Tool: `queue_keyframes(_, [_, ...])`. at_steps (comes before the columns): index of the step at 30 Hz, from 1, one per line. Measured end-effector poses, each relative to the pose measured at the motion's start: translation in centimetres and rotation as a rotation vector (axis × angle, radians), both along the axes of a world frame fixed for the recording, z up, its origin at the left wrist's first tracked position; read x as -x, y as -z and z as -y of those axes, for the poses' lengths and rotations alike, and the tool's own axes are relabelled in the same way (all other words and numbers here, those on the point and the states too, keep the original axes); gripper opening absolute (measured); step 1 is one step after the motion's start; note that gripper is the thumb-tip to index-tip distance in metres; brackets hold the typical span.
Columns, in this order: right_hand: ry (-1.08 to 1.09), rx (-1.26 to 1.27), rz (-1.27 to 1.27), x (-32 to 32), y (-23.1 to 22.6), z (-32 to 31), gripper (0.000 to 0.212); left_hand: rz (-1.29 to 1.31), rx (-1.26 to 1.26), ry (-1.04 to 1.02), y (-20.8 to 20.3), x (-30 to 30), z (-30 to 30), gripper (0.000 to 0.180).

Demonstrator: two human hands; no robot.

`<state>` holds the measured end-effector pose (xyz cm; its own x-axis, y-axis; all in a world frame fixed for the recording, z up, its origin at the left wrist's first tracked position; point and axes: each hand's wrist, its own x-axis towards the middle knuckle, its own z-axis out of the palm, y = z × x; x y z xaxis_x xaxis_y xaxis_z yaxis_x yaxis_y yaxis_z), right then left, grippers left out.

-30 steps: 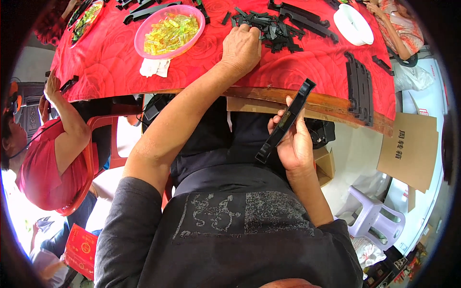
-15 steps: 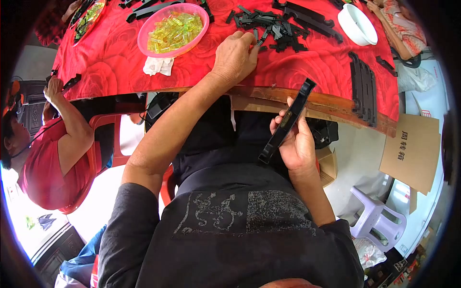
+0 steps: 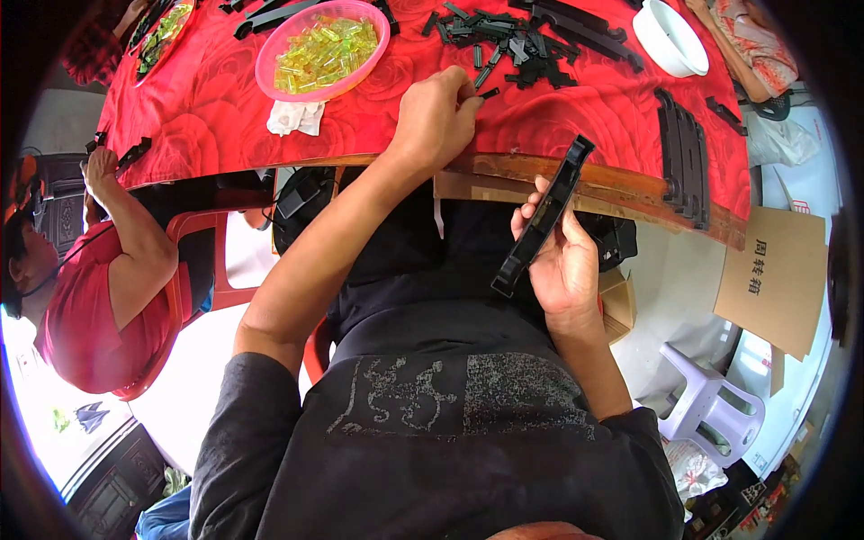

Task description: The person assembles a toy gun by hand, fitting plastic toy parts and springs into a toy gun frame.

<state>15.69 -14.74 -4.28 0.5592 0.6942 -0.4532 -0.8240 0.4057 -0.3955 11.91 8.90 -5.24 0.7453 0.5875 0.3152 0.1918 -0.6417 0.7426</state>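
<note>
My left hand [image 3: 436,119] is over the near edge of the table, its fingers curled together; what they hold, if anything, is hidden behind them. Beside its fingertips lies a small black strip [image 3: 489,93], close to a heap of small black plastic pieces [image 3: 531,56]. Over the table's near edge, my right hand [image 3: 565,256] grips a long narrow black plastic frame [image 3: 545,216], much like a spirit-level body. The frame is tilted, its upper end leaning right. A pink basket [image 3: 264,72] of clear yellow vials [image 3: 326,56] stands left of my left hand.
Several long black frames [image 3: 684,162] lie at the table's right, and others [image 3: 576,31] behind the heap. A white bowl [image 3: 670,43] stands far right. White tissue [image 3: 295,117] lies by the basket. A person in red [image 3: 108,297] sits at left; a lilac stool [image 3: 715,405] stands at right.
My left hand has drawn back slightly toward me, away from the heap of black pieces. The right hand still holds the frame, which has shifted and turned a little.
</note>
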Motion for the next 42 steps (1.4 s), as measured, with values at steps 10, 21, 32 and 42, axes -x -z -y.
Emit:
queue_keyframes(10, [-0.046, -0.146, 0.134, 0.1, 0.2, -0.2, 0.038, -0.141, 0.952, 0.257, -4.7, 6.7, 6.2, 0.014])
queue_keyframes(21, [-0.061, -0.054, 0.214, 0.8, -1.3, -0.6, 0.037, -0.202, 1.127, 0.277, -5.8, 8.3, 9.3, 0.009])
queue_keyframes(32, [-0.045, 0.016, 0.23, 0.9, -2.0, -0.8, 0.025, -0.04, 0.978, 0.163, -6.2, 7.1, 11.8, 0.01])
queue_keyframes(42, [-0.006, 0.131, 0.252, 0.8, -0.7, -0.4, 0.025, -0.086, 0.934, 0.156, -5.3, 7.2, 11.9, 0.009])
